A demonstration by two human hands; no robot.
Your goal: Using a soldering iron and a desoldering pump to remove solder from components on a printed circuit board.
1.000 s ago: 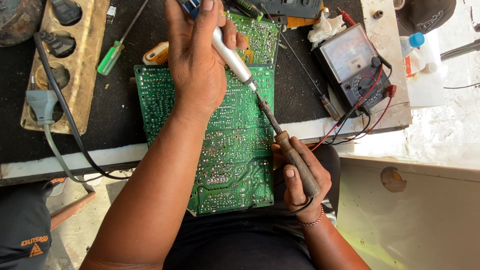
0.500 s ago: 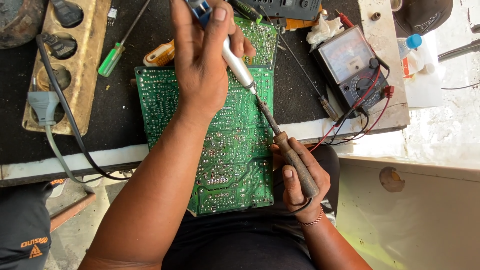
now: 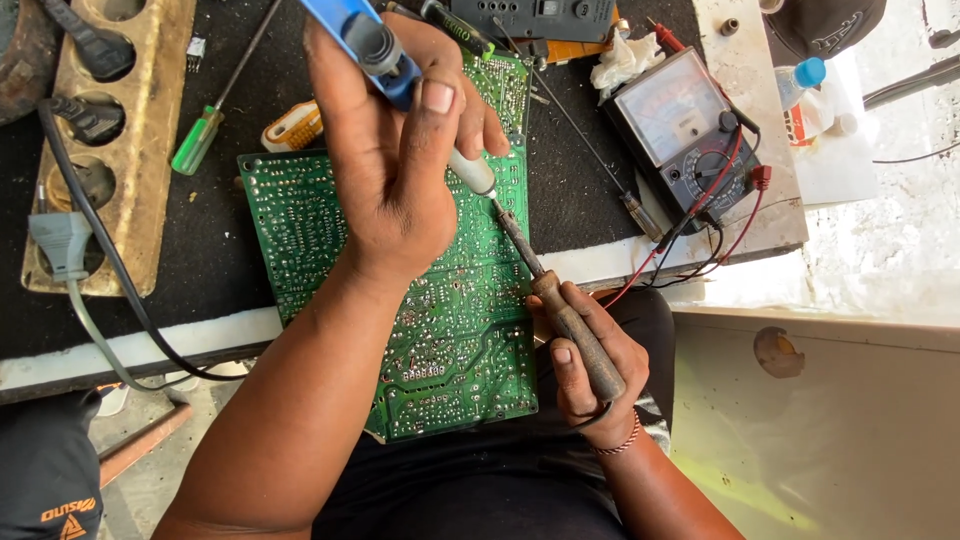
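Nearest to us, our right hand (image 3: pixel 585 365) has its fingers closed around the brown wooden handle of a soldering iron (image 3: pixel 560 315), whose dark shaft slants up and to the left so that its tip meets the solder side of the green circuit board (image 3: pixel 450 330). The board lies solder side up, its lower end overhanging the table (image 3: pixel 150 340) edge above our lap and its upper end resting on the black table top. Above it, our left hand (image 3: pixel 400 170) has its fingers wrapped around a blue-and-white desoldering pump (image 3: pixel 400 75), with its white nozzle pointing down toward the iron's tip, the two apparently touching or just apart over one joint. We judge the step in hand to be the heating of a joint for solder removal; the next move would call for holding the nozzle steady against the molten spot. Farther off, to the right, stands an analog multimeter (image 3: pixel 685 130) with red and black leads; to the left lie a green-handled screwdriver (image 3: pixel 205 135) and a wooden socket board (image 3: pixel 110 140) with a grey plug (image 3: pixel 60 245) beside it.
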